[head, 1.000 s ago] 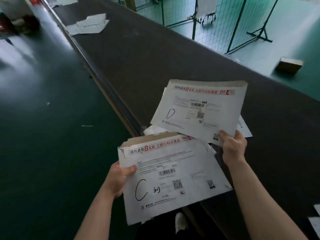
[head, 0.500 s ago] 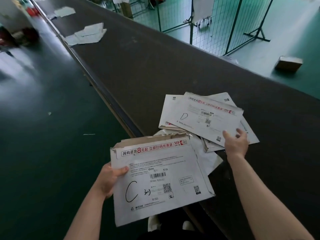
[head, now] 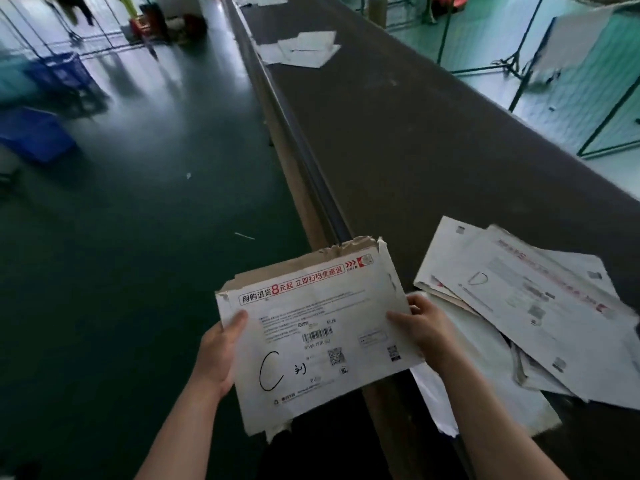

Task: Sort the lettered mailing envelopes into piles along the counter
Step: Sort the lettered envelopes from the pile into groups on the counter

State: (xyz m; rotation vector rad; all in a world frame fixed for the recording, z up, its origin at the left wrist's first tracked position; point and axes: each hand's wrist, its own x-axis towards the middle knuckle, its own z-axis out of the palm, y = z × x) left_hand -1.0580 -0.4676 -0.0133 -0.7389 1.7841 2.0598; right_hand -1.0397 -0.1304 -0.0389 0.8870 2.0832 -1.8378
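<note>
Envelope C [head: 313, 336], gripped by my left hand [head: 218, 351] and right hand [head: 424, 323] fingers, should travel flat (torn top) toward the upper-centre pile [head: 301, 50].

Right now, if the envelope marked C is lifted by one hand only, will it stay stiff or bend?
The C envelope probably stays fairly flat: it shows no sag between the left hand and right hand. It is likely light, being thin. Its torn top edge looks fragile and may rip further.
</note>
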